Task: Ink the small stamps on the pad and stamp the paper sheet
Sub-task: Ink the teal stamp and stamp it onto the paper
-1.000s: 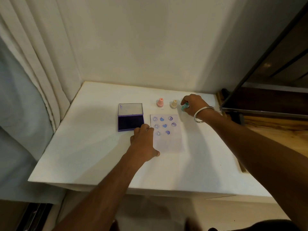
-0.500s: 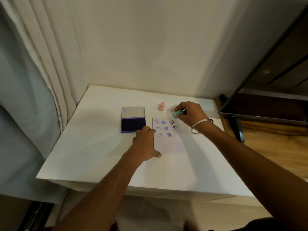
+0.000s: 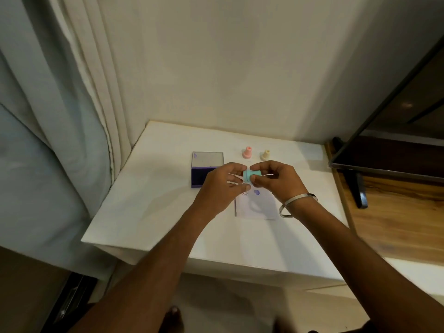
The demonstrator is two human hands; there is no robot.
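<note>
A small teal stamp (image 3: 250, 176) is held in the air above the paper sheet (image 3: 257, 209), lying on its side. My right hand (image 3: 276, 181) pinches it between thumb and fingers. My left hand (image 3: 222, 186) meets it from the left, fingertips touching the stamp's end. The white sheet lies on the white table (image 3: 149, 212), its blue prints mostly hidden by my hands. The purple ink pad (image 3: 200, 176) lies open to the left, lid (image 3: 207, 159) raised. A pink stamp (image 3: 247, 152) and a cream stamp (image 3: 265, 155) stand behind.
A curtain (image 3: 72, 116) hangs at the left and a wall stands close behind the table. A dark screen (image 3: 396, 152) on a wooden surface (image 3: 396, 224) borders the table's right side. The table's front edge lies below my forearms.
My right hand lifted the teal stamp from the back right and carried it over the sheet. My left hand left the sheet's edge and rose to meet the stamp.
</note>
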